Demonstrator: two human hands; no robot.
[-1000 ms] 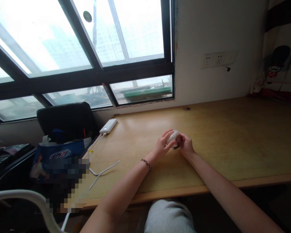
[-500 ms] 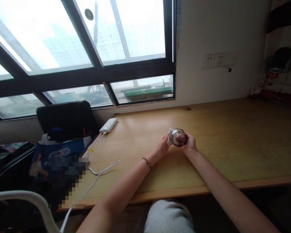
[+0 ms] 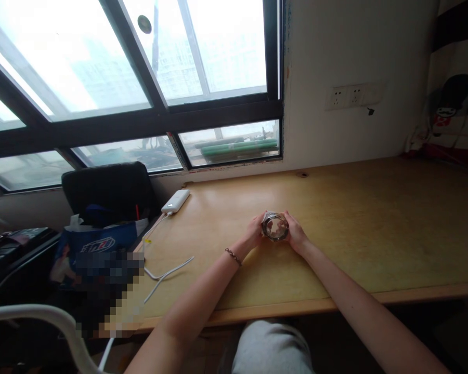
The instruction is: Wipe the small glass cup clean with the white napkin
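Between my two hands is a clear, faceted drinking glass (image 3: 275, 227), its round rim turned up toward me. My left hand (image 3: 255, 231), with a braided bracelet on the wrist, curls around the glass's left side. On the opposite side, the fingers of my right hand (image 3: 295, 234) wrap the glass. Fingers show through it, pinkish and distorted. A white tissue-like piece seen at my left fingers before is mostly hidden. Whether the base of the glass touches the wooden desk (image 3: 359, 228) cannot be made out.
A white power bank (image 3: 176, 201) lies at the desk's left edge, with a white cable (image 3: 167, 274) trailing from it. Left of the desk, a blue bag (image 3: 101, 244) rests on a black chair (image 3: 107, 184). A window (image 3: 218, 52) and wall sockets (image 3: 347, 97) are behind.
Both hands have moved the glass slightly left and toward me. Its rim has turned to face up more squarely, and the white piece by my left fingers shows much less.
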